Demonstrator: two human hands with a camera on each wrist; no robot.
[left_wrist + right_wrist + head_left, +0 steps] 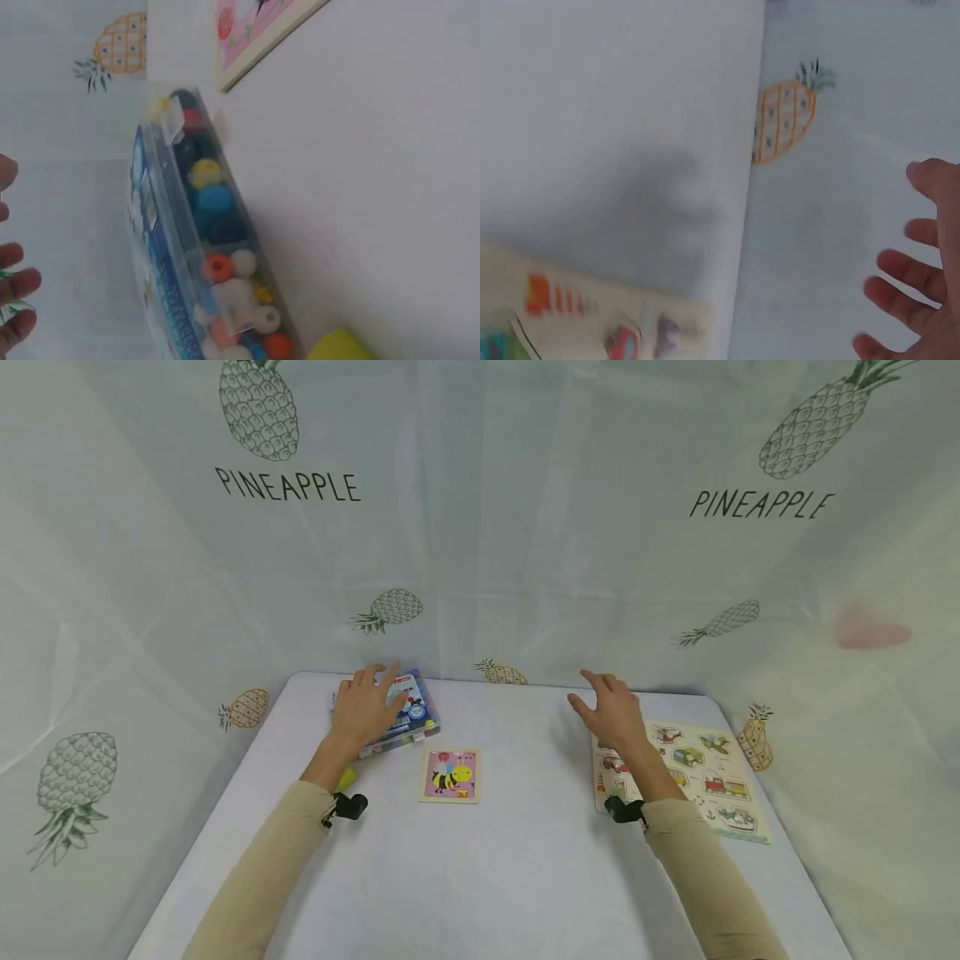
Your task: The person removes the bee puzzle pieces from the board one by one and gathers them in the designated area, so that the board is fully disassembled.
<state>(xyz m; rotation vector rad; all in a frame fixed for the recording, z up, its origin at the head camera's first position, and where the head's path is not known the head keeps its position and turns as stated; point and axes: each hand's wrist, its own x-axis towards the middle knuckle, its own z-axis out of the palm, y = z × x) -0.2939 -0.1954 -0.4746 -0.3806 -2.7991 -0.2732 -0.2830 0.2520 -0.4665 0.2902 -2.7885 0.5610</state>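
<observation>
Your left hand [363, 708] is above the clear plastic box [422, 714] at the far left of the white table [517, 877], its fingers spread wide and clear of the box. The box has a blue and white printed label on top, and through its translucent side you see round beads [217, 225] sorted in compartments: dark, yellow, blue and red in one, mostly white and orange in the next. Just beside the box, on the near side, lies a small square bee puzzle [451, 776], a yellow-and-black bee on pink within a pale border. Your right hand [617, 714] is raised at the far right, fingers apart in a wide, loose spread, near the cream puzzle board [723, 777], which lies flat, slightly askew, with colourful vehicle pictures. A yellow object [347, 778] sits partly hidden by your left wrist.
</observation>
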